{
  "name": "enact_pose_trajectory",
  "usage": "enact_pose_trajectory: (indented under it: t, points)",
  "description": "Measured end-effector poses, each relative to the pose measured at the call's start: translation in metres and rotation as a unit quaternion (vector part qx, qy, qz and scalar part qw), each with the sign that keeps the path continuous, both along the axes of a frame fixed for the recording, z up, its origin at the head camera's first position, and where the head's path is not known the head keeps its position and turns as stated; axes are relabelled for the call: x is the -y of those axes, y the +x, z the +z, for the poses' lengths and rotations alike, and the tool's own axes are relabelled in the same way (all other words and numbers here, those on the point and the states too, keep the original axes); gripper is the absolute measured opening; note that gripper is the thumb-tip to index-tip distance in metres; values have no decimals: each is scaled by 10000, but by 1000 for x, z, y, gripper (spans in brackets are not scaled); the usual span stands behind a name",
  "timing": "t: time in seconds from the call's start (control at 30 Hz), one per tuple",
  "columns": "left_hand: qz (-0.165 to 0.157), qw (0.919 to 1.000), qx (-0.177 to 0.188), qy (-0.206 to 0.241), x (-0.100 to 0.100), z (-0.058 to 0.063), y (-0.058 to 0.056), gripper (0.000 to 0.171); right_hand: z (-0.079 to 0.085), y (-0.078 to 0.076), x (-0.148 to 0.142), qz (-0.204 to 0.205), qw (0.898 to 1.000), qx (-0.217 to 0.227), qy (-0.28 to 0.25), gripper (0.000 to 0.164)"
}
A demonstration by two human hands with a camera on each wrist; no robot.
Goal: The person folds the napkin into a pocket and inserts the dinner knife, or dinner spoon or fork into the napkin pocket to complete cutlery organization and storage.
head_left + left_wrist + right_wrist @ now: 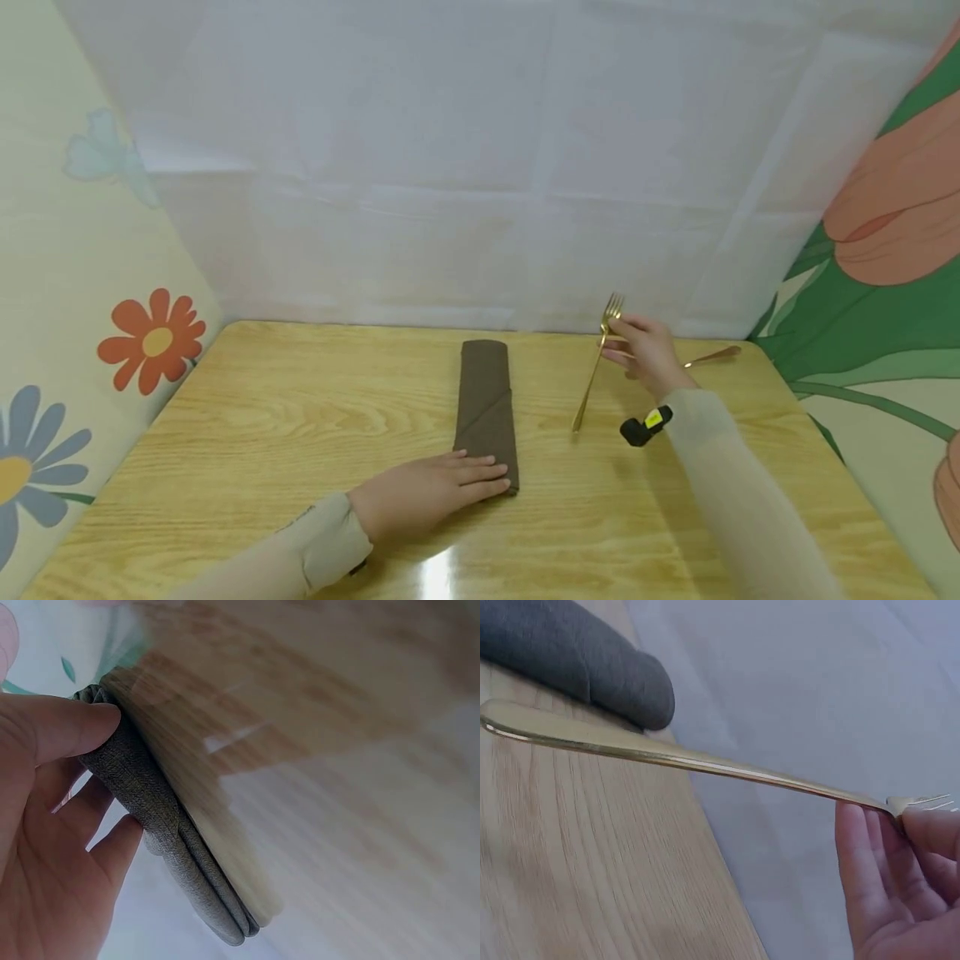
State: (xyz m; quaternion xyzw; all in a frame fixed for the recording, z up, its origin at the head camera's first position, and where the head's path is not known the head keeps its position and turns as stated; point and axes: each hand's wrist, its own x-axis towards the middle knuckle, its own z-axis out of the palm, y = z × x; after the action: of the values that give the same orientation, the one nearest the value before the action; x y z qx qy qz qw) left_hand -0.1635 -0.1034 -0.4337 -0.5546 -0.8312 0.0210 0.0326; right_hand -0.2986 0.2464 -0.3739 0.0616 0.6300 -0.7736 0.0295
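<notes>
A dark brown-grey folded cloth napkin (484,400) lies as a long narrow strip on the table. My left hand (431,492) rests on its near end, fingers stretched across the top. In the left wrist view, the thumb (82,729) touches the napkin (142,780) along one side. My right hand (647,354) pinches a gold fork (597,362) at the neck, just below the tines, between thumb and fingers. The fork is raised, tines away from me and handle pointing toward me. In the right wrist view, its long handle (667,755) passes in front of the napkin.
Behind the right hand, another gold-coloured utensil (714,357) lies near the table's far right corner, its far part hidden by the hand. The wooden table (322,392) meets a hanging white cloth (390,250) at its back edge. Flower-patterned walls (885,333) flank both sides.
</notes>
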Motion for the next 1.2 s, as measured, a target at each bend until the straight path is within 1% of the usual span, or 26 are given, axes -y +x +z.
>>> enact_pose_trajectory:
  t: [0.07, 0.17, 0.23, 0.47, 0.67, 0.83, 0.97, 1.03, 1.2]
  points:
    - [-3, 10000, 2, -31, 0, 1, 0, 51, 0, -3, 8, -13, 9998, -64, -191, 3]
    - [-26, 10000, -12, -16, -1, 1, -1, 51, 1, -7, 20, -82, 9993, -110, -344, 8]
    - [-42, 10000, -9, 5, -1, 1, -1, 51, 1, -10, 29, -113, 9988, -132, -461, 5]
    - [54, 9999, 134, -33, 0, 0, 0, 49, 1, -17, 54, -142, 9983, -162, -544, 4]
    - [19, 10000, 53, 54, 0, 0, -1, 48, 5, -23, 74, -127, 9978, -165, -637, 5]
    - [-12, 10000, 19, 88, 1, 0, -2, 48, 11, -27, 92, -145, 9976, -342, -591, 14]
    - [-24, 10000, 9, 41, 0, -1, -2, 48, 14, -29, 105, -85, 9978, -470, -466, 21]
    - [-33, 10000, -10, 32, 0, -1, -3, 48, 14, -31, 111, -21, 9979, -523, -373, 22]
    - [-1, 10000, 63, 47, -1, -2, -3, 47, 11, -33, 124, 163, 9982, -554, -189, 16]
